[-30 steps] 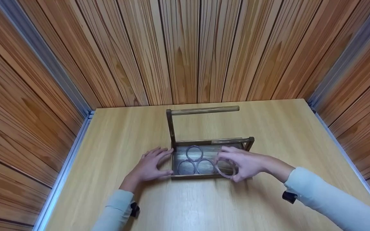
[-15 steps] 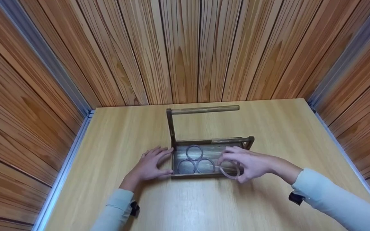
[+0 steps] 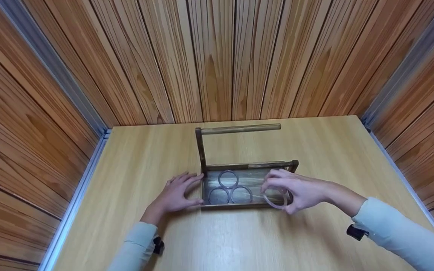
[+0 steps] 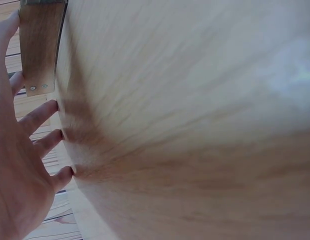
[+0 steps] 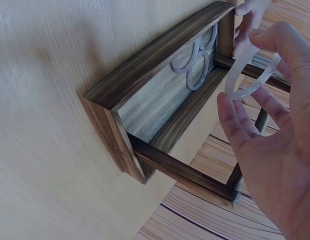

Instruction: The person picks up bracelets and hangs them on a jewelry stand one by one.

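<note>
A dark wooden tray (image 3: 232, 206) stands on the table. Three translucent, pale purple-grey bangles lie flat at its left: a back bangle (image 3: 219, 181), a front-left bangle (image 3: 209, 196) and a front-right bangle (image 3: 251, 195). Over the tray's right part, my right hand (image 3: 303, 192) pinches a fourth, whitish bangle (image 5: 238, 67) by its edge, tilted and raised off the tray floor. My left hand (image 3: 175, 194) has its fingers spread, thumb and index finger touching the tray's left end. In the left wrist view, other fingertips (image 4: 62, 134) rest on the table.
An upper bar (image 3: 241, 129) on a tall post rises from the tray's back left corner. A shorter lower bar (image 3: 269, 165) runs along the back from the right. Plank walls (image 3: 217, 60) enclose the light wooden table (image 3: 217, 241), with metal rails at the sides.
My right hand has moved a little to the right with the pinched bangle, away from the three lying bangles. The left hand and the tray have stayed still.
</note>
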Tool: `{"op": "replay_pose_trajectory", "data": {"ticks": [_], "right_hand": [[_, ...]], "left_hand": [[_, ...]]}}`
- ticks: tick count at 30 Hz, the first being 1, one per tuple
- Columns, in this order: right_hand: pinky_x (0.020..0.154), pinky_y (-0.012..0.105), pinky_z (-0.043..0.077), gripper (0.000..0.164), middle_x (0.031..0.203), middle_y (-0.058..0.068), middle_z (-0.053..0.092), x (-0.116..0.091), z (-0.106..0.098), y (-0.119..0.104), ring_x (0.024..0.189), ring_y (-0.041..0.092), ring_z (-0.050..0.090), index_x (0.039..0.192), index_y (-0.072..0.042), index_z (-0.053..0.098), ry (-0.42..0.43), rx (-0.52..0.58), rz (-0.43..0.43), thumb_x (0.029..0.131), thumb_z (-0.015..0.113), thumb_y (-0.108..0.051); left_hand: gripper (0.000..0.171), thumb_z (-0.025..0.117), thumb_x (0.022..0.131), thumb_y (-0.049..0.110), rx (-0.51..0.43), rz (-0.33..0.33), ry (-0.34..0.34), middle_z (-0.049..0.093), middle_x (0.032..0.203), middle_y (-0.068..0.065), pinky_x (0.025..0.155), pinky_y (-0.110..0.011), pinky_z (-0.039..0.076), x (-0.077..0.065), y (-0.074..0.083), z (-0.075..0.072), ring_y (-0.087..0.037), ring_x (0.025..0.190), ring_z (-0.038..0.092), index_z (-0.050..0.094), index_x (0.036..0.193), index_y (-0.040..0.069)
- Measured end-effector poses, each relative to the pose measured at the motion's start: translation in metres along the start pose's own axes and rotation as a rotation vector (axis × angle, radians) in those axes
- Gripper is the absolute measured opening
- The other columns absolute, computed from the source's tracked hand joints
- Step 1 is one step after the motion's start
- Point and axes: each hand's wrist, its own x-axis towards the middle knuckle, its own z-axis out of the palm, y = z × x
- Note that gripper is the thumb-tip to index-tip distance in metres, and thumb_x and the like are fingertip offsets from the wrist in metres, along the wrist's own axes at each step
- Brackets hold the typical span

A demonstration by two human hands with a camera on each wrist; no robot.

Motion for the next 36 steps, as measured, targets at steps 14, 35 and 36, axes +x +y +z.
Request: {"op": "replay_pose_trajectory", "data": {"ticks": [14, 35, 36], "right_hand": [[0.087, 0.027, 0.058, 0.071, 0.146, 0.003, 0.059, -0.008, -0.018, -0.009, 0.115, 0.009, 0.055, 0.141, -0.028, 0.066, 0.039, -0.018, -0.008, 0.078, 0.088, -0.002], [0.090, 0.025, 0.063, 0.074, 0.141, 0.006, 0.057, -0.011, -0.038, -0.010, 0.101, 0.004, 0.059, 0.144, -0.020, 0.063, 0.104, 0.027, -0.074, 0.079, 0.087, 0.006], [0.091, 0.027, 0.063, 0.074, 0.140, 0.006, 0.057, -0.011, -0.039, -0.011, 0.103, 0.004, 0.059, 0.144, -0.020, 0.063, 0.107, 0.028, -0.077, 0.079, 0.088, 0.005]], "left_hand": [[0.092, 0.076, 0.096, 0.070, 0.005, -0.012, -0.014, 0.040, 0.184, -0.010, 0.138, -0.079, 0.017, -0.002, 0.001, 0.001, -0.045, 0.175, 0.025, 0.041, 0.175, 0.039], [0.093, 0.076, 0.095, 0.071, 0.015, -0.009, -0.008, 0.039, 0.184, -0.009, 0.138, -0.079, 0.018, -0.001, 0.001, 0.000, -0.045, 0.175, 0.026, 0.042, 0.175, 0.037], [0.093, 0.076, 0.096, 0.072, 0.016, -0.006, -0.007, 0.040, 0.184, -0.009, 0.138, -0.079, 0.018, -0.001, 0.001, -0.001, -0.045, 0.175, 0.026, 0.042, 0.175, 0.037]]}}
